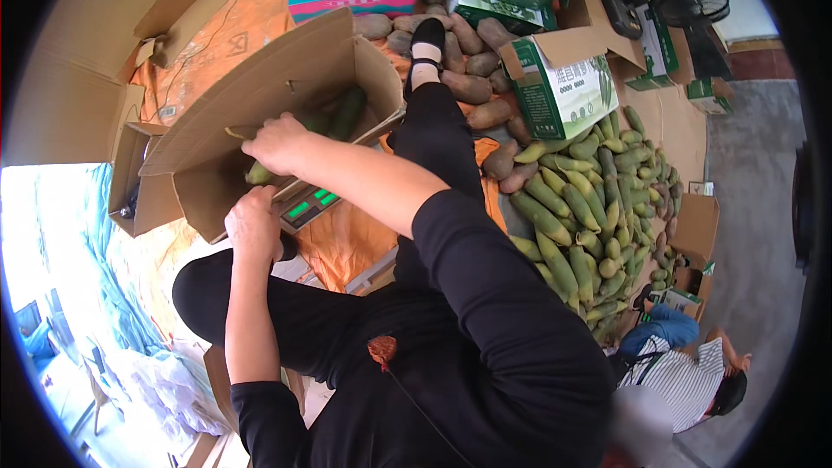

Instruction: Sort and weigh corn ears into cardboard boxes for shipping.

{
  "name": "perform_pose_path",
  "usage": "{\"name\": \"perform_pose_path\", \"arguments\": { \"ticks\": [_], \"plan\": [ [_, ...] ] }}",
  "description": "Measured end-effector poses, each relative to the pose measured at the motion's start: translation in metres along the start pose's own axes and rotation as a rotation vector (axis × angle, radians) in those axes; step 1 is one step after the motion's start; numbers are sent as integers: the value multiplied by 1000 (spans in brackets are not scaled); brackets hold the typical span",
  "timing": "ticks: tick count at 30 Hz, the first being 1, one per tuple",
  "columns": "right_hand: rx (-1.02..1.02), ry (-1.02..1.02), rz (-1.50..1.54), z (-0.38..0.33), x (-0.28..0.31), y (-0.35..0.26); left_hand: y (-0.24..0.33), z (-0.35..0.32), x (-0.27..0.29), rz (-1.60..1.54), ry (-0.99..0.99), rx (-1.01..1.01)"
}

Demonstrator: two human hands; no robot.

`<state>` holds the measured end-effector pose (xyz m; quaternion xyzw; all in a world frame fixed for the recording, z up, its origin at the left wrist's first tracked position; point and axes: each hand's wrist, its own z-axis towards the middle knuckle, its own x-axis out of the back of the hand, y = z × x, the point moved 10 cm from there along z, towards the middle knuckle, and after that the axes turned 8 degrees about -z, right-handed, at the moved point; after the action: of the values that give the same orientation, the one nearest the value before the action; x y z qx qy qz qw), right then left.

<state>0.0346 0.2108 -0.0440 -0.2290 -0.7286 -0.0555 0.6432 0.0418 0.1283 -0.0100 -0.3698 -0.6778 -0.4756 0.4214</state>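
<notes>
An open brown cardboard box [217, 95] lies before me, with dark green radishes [347, 113] at its far end. Over the inside of the box, my right hand [282, 144] is closed on a green radish [259, 175]; its pale end shows below the fingers and the rest is mostly hidden. A thin stalk or root pokes out beside the fingertips. My left hand [253, 218] is closed at the box's near edge and grips the cardboard. Right beside it, partly under the box, a digital scale [299, 217] shows a lit green display.
A large heap of green radishes [589, 208] spreads to the right. Brownish-red root vegetables [468, 87] lie beyond my foot. Green-and-white cartons [568, 87] stand at the far right, near a black fan [693, 0]. Another person [676, 373] is at the lower right. Orange sheeting [208, 43] covers the floor.
</notes>
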Motion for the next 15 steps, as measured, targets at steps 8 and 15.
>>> {"name": "perform_pose_path", "arguments": {
  "ticks": [8, 15],
  "plan": [
    [-28, 308, 791, -116, 113, 101, -10, -1, -4, 24, -50, 77],
    [-750, 606, 656, -321, 8, 271, -3, 0, 4, 4, 19, 70]
  ]
}}
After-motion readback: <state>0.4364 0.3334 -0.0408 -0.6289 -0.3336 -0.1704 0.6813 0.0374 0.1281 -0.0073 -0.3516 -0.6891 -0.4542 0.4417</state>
